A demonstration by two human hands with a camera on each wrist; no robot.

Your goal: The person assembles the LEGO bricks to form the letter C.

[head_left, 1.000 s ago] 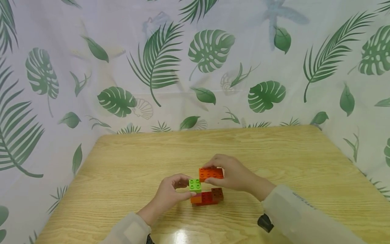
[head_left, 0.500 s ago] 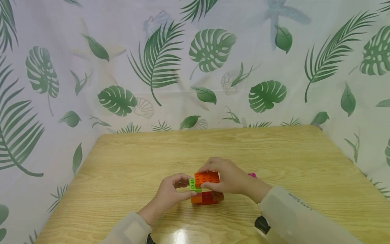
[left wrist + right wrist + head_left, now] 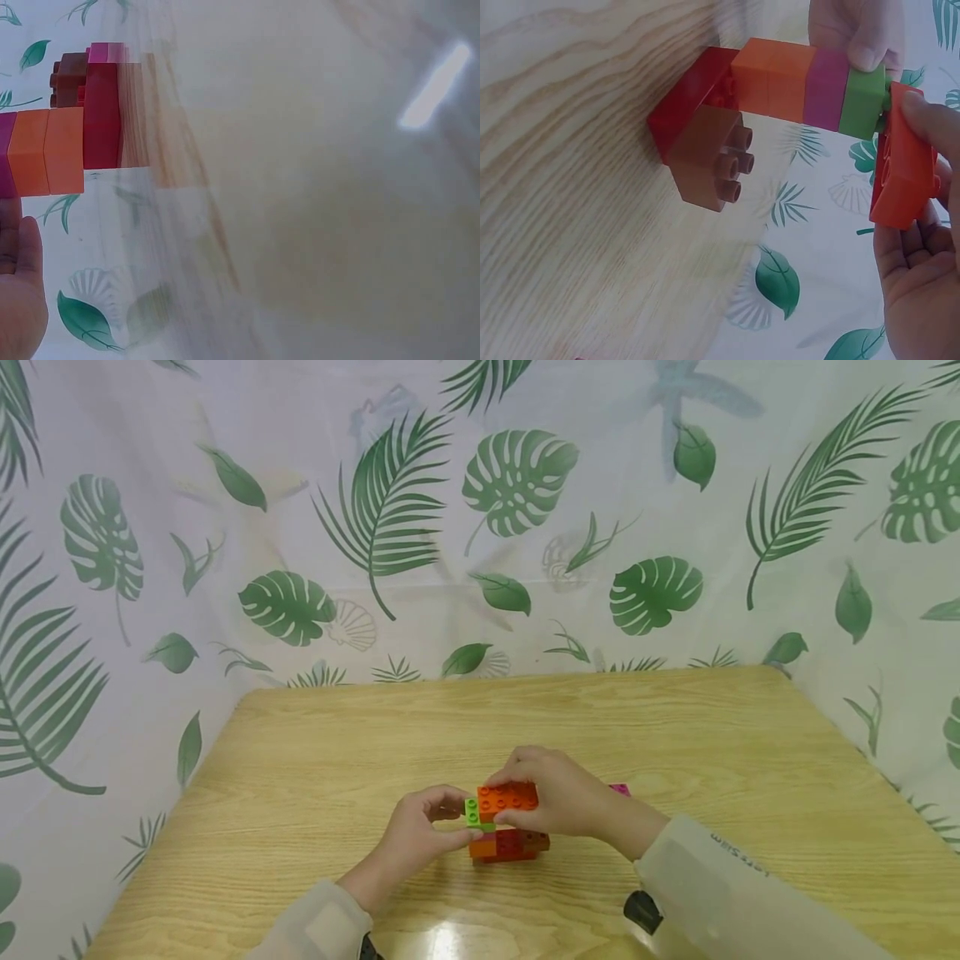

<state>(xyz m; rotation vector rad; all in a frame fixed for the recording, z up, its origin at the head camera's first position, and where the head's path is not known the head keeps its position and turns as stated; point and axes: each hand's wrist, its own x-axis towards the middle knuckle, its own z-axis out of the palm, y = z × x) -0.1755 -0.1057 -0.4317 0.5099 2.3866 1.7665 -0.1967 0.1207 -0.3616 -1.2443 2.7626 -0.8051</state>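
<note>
My right hand (image 3: 558, 793) pinches a long orange-red toy building brick (image 3: 498, 802) between thumb and fingers. One end of that brick overlaps the studs of a light green brick (image 3: 862, 101), and some studs show at the joint in the right wrist view. My left hand (image 3: 420, 831) pinches the green brick from the sides, thumb in front. Under the green one are a purple brick (image 3: 826, 86) and orange bricks (image 3: 772, 75), stacked on one end of a red brick (image 3: 694, 94) on the table. A brown brick (image 3: 705, 161) sits on the red brick's other end.
A pink brick (image 3: 620, 789) lies on the wooden table (image 3: 337, 735) behind my right forearm, partly hidden. A leaf-printed cloth (image 3: 420, 527) hangs around the table's back and sides. Dark straps circle both wrists.
My right hand has brought the orange-red brick left and down onto the green brick, covering some of its studs. The pink brick has come into view. My left hand has stayed in place.
</note>
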